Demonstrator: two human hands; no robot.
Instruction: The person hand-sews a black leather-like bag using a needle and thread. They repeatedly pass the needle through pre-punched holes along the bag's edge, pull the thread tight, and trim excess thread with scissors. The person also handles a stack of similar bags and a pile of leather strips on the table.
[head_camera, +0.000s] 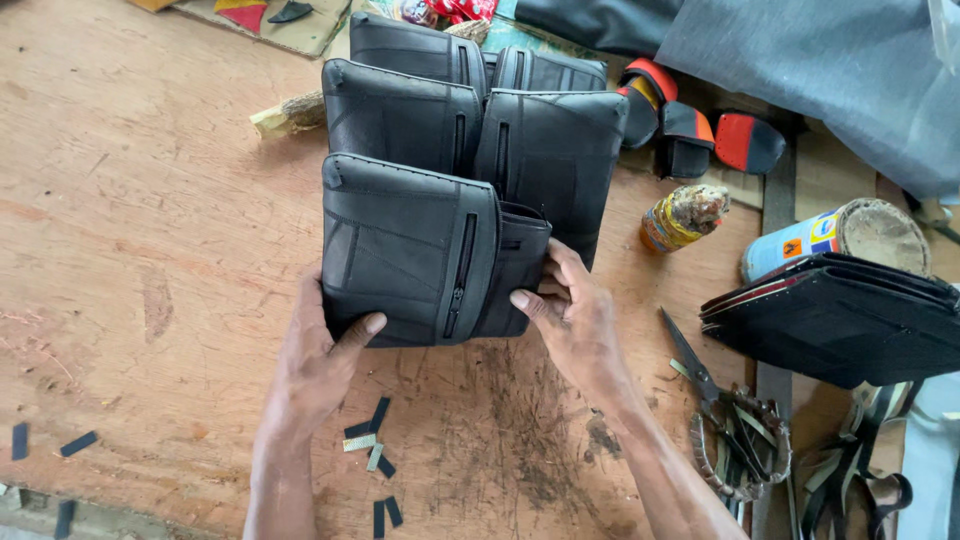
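Note:
A black rubber-like wallet (405, 245) with a vertical zipper lies open on the wooden board (140, 200), nearest to me. My left hand (315, 365) grips its lower left corner, thumb on top. My right hand (570, 315) holds the wallet's folded right flap (515, 265), thumb pressing its lower edge. Behind it lie two more rows of similar black wallets (400, 115), one row (410, 45) farthest away.
Scissors (700, 375) with wrapped handles lie right of my right hand. A stack of black sheets (840, 315), a tin can (835, 235) and a small glue-crusted bottle (682, 217) stand at right. Small black offcuts (375, 450) lie near the front edge. Grey fabric (820, 60) covers the far right.

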